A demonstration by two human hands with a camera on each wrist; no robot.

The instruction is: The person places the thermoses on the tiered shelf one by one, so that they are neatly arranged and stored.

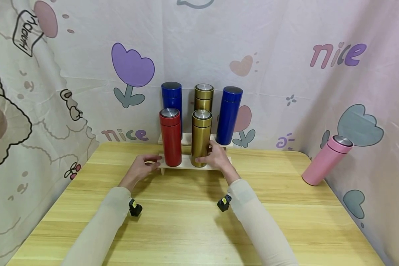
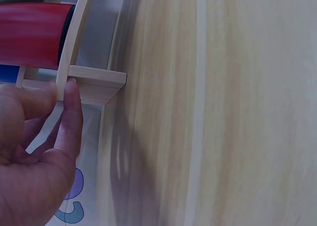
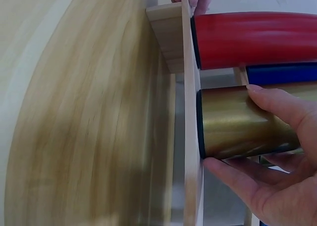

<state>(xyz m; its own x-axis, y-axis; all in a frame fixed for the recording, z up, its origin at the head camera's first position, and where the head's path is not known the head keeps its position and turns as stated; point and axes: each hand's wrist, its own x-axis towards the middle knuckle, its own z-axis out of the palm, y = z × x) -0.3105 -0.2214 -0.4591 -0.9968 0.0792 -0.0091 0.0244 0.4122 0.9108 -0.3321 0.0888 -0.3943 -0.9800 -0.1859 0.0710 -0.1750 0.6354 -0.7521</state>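
At the left end of a two-tier wooden rack [image 1: 185, 162], my left hand [image 1: 141, 169] pinches the front board between thumb and fingers; the left wrist view shows the fingertips [image 2: 72, 87] at the board's edge. My right hand [image 1: 216, 157] holds the lower part of a gold thermos [image 1: 201, 142], thumb on one side and fingers on the other. The base of this thermos is at the front board in the right wrist view. To its left, a red thermos [image 1: 171, 138] stands upright on the same board.
On the back tier stand a blue thermos [image 1: 171, 92] at left, a second gold thermos [image 1: 204, 96] in the middle, partly hidden, and another blue thermos [image 1: 230, 116] at right. A pink thermos [image 1: 327, 160] stands near the table's right edge. Printed cloth [image 1: 269, 74] hangs behind.
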